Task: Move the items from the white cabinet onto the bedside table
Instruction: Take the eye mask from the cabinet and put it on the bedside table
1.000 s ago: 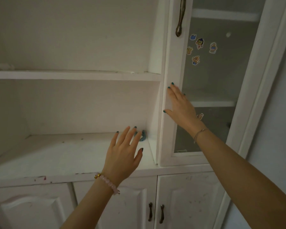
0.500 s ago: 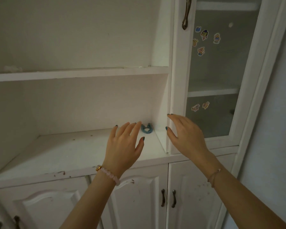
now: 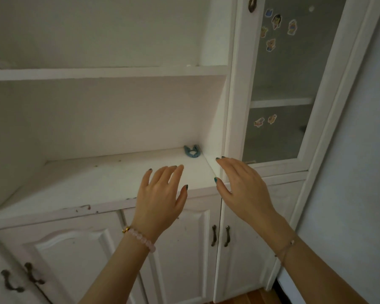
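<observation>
A small blue clip-like item lies in the back right corner of the white cabinet's lower open shelf. My left hand hovers over the shelf's front edge, fingers straight and spread, holding nothing. My right hand is beside it, in front of the cabinet's upright divider, fingers straight and empty. Both hands are short of the blue item and apart from it. The bedside table is out of view.
An upper shelf runs above the open bay. To the right is a glass door with cartoon stickers and a metal handle. Below are closed white doors with dark handles. A wall stands at far right.
My right hand came down from the glass door's frame to shelf level beside my left hand. The view shifted down and left, and the blue item is now uncovered.
</observation>
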